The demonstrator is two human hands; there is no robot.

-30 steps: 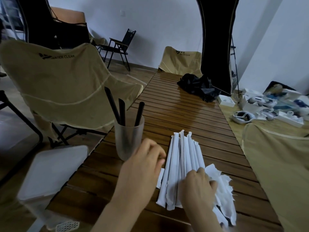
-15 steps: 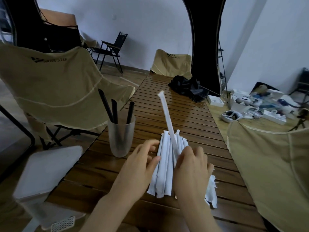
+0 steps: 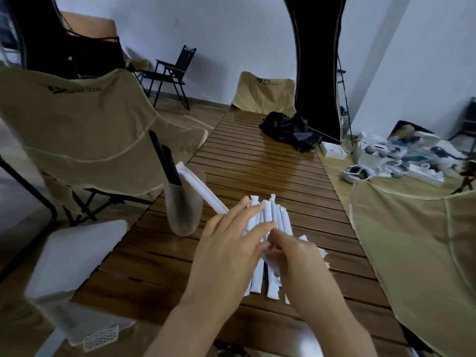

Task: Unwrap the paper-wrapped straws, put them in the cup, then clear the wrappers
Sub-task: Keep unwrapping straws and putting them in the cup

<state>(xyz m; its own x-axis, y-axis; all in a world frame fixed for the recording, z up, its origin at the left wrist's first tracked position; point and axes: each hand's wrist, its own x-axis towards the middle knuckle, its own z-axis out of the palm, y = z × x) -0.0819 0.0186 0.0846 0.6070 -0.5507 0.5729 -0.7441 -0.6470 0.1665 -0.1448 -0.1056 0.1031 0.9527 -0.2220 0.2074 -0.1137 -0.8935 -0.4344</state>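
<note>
Your left hand and right hand meet over the wrapped-straw pile on the slatted table. Right fingers pinch the near end of one wrapped straw, which angles up-left past the cup. Left fingers lie straight alongside it; can't tell if they grip. Cup holds black straws.

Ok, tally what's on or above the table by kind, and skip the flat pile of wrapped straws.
cup: 1
black straws showing in the cup: 2
lifted wrapped straw: 1
black cloth bundle: 1
Total: 5
</note>
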